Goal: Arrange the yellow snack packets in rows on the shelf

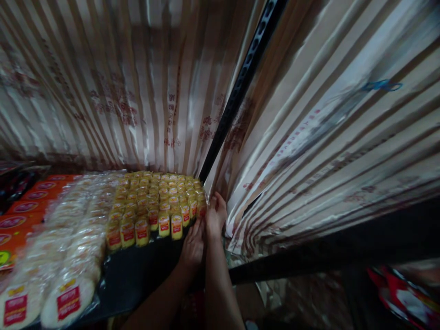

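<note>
Both my arms reach forward to the right end of a dark shelf (144,270). My left hand (193,246) rests on the shelf beside the front row of small yellow packs with red labels (154,201); its fingers point at the packs and are partly hidden. My right hand (216,213) is curled at the right edge of the same packs, next to a black perforated shelf post (240,87). Whether either hand grips a pack is hidden in the dim light.
Rows of round white packs with red labels (68,256) lie left of the yellow ones, and orange boxes (24,206) lie further left. Striped plastic sheeting (326,137) hangs behind and to the right. Red packets (402,293) show at the lower right.
</note>
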The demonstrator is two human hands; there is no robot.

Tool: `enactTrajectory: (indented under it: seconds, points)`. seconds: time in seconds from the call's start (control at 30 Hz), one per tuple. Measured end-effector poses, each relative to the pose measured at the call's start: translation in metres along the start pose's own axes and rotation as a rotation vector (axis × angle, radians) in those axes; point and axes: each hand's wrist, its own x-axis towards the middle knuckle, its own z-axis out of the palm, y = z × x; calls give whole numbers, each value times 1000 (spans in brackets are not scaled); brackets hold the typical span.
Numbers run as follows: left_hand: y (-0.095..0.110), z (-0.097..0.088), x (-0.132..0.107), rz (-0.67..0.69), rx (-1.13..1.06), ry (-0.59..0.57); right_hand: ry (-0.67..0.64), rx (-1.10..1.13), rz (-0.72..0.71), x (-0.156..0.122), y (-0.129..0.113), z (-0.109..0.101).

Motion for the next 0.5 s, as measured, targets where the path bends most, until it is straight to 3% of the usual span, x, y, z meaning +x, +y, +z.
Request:
enactTrajectory:
  seconds: [0.1, 0.23, 0.33, 0.5]
  points:
    - [0, 2, 1, 28, 0, 27, 0, -59, -71, -24, 1, -18]
    - [-7, 8, 3, 144, 58, 89, -91, -72, -193, -64, -5, -41]
    - [-9, 8, 3, 155, 128, 101, -167, -54, -239, -92, -5, -54]
    - [3, -15, -18, 111, 188, 85, -224, -66, -273, -120, 5, -65]
